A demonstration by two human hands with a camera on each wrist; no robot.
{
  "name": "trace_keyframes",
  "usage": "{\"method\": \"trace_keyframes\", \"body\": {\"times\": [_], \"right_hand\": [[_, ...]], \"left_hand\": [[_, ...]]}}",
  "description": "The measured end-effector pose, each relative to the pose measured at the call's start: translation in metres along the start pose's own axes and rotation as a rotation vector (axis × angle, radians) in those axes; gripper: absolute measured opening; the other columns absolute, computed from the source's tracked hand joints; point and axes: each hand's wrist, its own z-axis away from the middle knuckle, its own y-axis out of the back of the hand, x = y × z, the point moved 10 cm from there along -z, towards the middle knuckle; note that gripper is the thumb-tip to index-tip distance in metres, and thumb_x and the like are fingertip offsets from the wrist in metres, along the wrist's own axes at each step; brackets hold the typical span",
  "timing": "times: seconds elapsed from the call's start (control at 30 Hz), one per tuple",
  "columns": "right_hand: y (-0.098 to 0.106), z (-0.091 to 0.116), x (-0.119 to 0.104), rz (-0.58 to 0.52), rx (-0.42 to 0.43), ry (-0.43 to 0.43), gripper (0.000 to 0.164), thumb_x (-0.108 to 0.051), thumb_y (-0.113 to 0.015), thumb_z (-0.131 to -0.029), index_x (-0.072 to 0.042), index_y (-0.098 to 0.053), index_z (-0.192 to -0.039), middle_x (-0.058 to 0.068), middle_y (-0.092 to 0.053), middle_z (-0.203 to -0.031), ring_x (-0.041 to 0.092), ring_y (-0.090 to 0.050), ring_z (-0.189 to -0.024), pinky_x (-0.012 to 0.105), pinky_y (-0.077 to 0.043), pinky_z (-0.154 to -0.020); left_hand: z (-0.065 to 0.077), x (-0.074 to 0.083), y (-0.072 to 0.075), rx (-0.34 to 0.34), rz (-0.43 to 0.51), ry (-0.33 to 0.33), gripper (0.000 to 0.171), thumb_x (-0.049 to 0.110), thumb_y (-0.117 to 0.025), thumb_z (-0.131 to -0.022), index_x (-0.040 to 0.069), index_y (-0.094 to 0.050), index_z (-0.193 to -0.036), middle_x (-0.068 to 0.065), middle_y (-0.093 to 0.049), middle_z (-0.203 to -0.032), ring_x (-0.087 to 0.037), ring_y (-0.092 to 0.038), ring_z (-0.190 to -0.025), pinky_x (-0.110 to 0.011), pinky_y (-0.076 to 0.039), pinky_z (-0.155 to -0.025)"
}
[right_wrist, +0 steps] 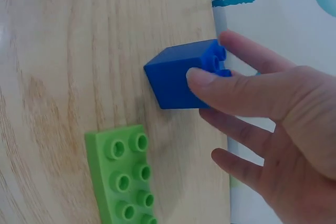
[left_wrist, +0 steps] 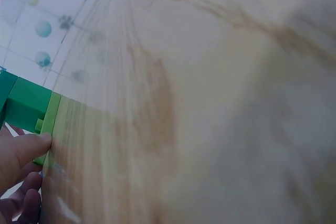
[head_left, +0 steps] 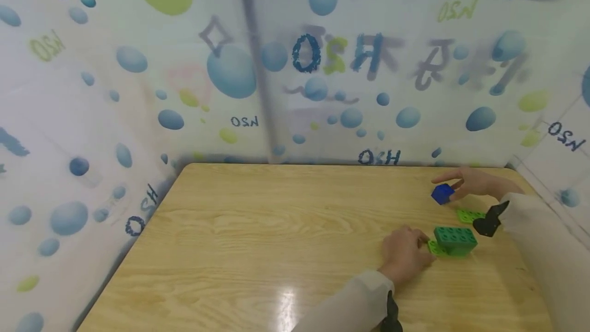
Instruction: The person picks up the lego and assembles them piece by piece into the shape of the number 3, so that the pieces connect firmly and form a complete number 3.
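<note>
At the far right of the table (head_left: 276, 209), right hand (head_left: 477, 182) has a blue brick (head_left: 442, 194) pinched; nearer, left hand (head_left: 403, 254)'s pinching a lime plate (head_left: 437, 248), green brick (head_left: 455, 240) on top.

Table (head_left: 230, 245): wall (head_left: 193, 76) behind it and along both sides. All bricks lie toward the table's right. Upper brick (head_left: 455, 242) sits on lower brick (head_left: 435, 248), whose left end protrudes beside left hand (head_left: 404, 252). Loose brick (head_left: 470, 216) rests on the table just behind this stack. Farther back, held brick (head_left: 443, 194) is between thumb and fingers of right hand (head_left: 475, 182), left of the palm; table contact cannot be told.
</note>
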Motion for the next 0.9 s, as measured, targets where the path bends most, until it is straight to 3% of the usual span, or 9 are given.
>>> {"method": "trace_keyframes", "body": {"times": [0.17, 0.33, 0.53, 0.9], "right_hand": [[-0.004, 0.002, 0.006, 0.009, 0.003, -0.044, 0.056, 0.000, -0.070, -0.074, 0.012, -0.048, -0.124, 0.033, -0.043, -0.127, 0.050, -0.036, -0.117, 0.053, -0.040, -0.087], [-0.003, 0.007, 0.011, 0.013, 0.039, -0.080, 0.053, -0.001, -0.070, -0.075, 0.015, -0.049, -0.121, 0.035, -0.045, -0.123, 0.051, -0.042, -0.112, 0.043, -0.047, -0.081], [0.004, 0.014, 0.015, 0.038, 0.110, -0.095, 0.053, -0.008, -0.072, -0.076, 0.015, -0.051, -0.119, 0.034, -0.048, -0.120, 0.050, -0.046, -0.107, 0.038, -0.049, -0.077], [0.017, 0.029, -0.010, 0.027, 0.177, -0.125, 0.052, -0.012, -0.070, -0.080, 0.012, -0.051, -0.122, 0.036, -0.044, -0.123, 0.050, -0.049, -0.105, 0.039, -0.050, -0.073]], "left_hand": [[0.002, 0.003, -0.001, -0.003, -0.043, 0.000, 0.028, 0.046, -0.073, -0.073, 0.040, -0.066, -0.099, 0.020, -0.043, -0.074, 0.001, -0.039, -0.063, -0.019, -0.028, -0.055], [0.004, 0.005, -0.002, -0.002, -0.069, 0.001, 0.029, 0.047, -0.073, -0.073, 0.041, -0.066, -0.100, 0.020, -0.042, -0.073, 0.001, -0.037, -0.062, -0.019, -0.027, -0.055], [0.005, 0.004, -0.003, -0.008, -0.038, -0.007, 0.029, 0.046, -0.072, -0.073, 0.039, -0.066, -0.100, 0.019, -0.041, -0.073, 0.001, -0.035, -0.061, -0.019, -0.026, -0.055], [0.001, 0.002, 0.000, 0.032, -0.029, -0.017, 0.027, 0.046, -0.073, -0.073, 0.037, -0.067, -0.098, 0.020, -0.045, -0.075, 0.002, -0.039, -0.065, -0.020, -0.027, -0.057]]}}
